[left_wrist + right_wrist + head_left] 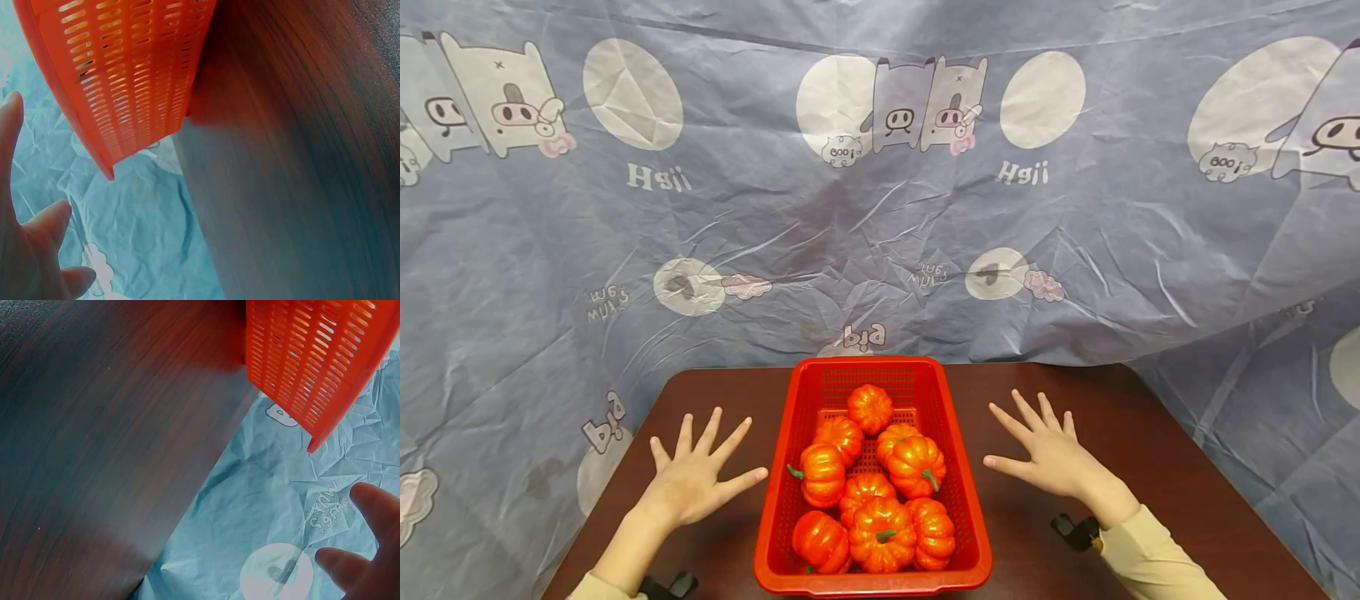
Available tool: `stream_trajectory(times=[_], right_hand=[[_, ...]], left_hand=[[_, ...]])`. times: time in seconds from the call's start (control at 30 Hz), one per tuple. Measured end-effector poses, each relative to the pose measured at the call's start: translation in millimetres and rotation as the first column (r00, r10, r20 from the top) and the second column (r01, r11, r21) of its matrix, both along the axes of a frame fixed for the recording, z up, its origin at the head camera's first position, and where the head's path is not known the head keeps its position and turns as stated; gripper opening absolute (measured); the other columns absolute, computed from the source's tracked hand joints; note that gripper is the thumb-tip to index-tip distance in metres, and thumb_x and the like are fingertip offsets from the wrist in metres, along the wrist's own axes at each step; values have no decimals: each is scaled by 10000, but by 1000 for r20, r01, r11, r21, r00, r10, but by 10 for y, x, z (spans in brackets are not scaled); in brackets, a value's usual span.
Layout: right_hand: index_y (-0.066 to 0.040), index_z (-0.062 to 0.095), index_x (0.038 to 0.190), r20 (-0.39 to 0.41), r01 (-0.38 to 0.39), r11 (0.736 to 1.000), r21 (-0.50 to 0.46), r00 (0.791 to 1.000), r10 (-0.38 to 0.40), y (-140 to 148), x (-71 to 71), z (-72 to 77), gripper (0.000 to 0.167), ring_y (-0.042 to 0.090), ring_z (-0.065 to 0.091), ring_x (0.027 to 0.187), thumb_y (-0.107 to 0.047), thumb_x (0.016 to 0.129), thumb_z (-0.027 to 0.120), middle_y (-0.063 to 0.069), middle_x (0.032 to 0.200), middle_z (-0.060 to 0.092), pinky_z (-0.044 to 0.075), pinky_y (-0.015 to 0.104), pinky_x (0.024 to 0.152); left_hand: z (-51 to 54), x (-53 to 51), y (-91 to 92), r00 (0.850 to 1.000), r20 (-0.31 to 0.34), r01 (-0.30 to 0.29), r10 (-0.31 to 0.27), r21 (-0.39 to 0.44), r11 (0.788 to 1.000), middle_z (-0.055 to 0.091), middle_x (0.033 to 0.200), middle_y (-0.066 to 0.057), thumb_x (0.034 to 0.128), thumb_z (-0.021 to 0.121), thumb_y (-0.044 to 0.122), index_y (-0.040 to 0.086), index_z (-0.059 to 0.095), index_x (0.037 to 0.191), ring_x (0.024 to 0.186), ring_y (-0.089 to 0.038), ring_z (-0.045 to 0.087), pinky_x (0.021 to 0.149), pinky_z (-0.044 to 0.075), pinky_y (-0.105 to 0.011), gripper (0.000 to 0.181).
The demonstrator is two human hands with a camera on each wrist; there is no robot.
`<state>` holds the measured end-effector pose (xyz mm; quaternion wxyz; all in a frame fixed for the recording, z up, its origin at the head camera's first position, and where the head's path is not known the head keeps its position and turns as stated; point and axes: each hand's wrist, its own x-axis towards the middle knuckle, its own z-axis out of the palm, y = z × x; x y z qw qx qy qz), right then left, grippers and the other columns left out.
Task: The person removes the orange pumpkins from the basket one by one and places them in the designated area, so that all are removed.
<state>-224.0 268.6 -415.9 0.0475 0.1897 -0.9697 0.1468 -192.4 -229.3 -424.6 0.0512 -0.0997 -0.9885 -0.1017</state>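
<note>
A red plastic basket (778,500) with slotted walls stands in the middle of the table, holding several small orange pumpkins (883,533). Some of the pumpkins show green stems. To the left of the basket, my left hand (688,483) is spread with straight fingers, its thumb tip close to the rim. My right hand (1052,454) is spread likewise on the other side, a little farther from the basket. Neither hand holds anything. Each wrist view shows the basket's slotted side (134,75) apart from the fingertips (369,500).
The dark brown wooden table (1105,417) has rounded far corners. Behind it and along both sides hangs a wrinkled grey-blue cloth (865,225) printed with cartoon pigs. Black straps (1075,532) sit at both wrists, below light sleeves (1150,554).
</note>
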Motion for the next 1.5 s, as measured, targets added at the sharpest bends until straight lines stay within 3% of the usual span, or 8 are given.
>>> stream_trajectory(times=[0.6, 0.9, 1.2, 1.5], right_hand=[[-275, 339, 1465, 0, -2, 1000, 0, 1000, 2, -1, -3, -16, 819, 526, 29, 1347, -688, 791, 549, 183, 1529, 171, 30, 747, 953], [-277, 309, 1477, -23, -21, 999, -25, 1000, 20, -37, -9, 8, 837, 481, 65, 1365, -689, 789, 552, 166, 1532, 177, 121, 668, 1019], [-221, 291, 1486, -46, -60, 993, -99, 997, 56, -134, -27, 46, 835, 426, 172, 1367, -643, 819, 561, 160, 1522, 213, 233, 623, 1017], [-239, 328, 1467, -80, -68, 969, -238, 996, 51, -297, -39, -12, 819, 305, 321, 1330, -625, 800, 605, 60, 1500, 295, 335, 555, 992]], left_hand=[[-13, -5, -5, 1000, -12, 11, -11, 6, 1000, 158, 1521, -218, 815, 430, 743, 334, 280, 1478, 1322, -568, 44, 880, -53, -794, 793], [-20, 10, 22, 997, -52, 60, -55, 96, 994, 151, 1532, -194, 834, 474, 694, 358, 254, 1482, 1347, -530, 5, 919, -48, -771, 763], [-6, 113, 117, 980, -170, 145, -104, 255, 956, 185, 1535, -139, 866, 560, 566, 358, 262, 1478, 1396, -399, 44, 1018, 76, -681, 712], [-97, 229, 220, 964, -255, 174, -71, 408, 896, 279, 1506, -82, 904, 600, 406, 347, 329, 1454, 1370, -359, 189, 979, 237, -646, 616]])
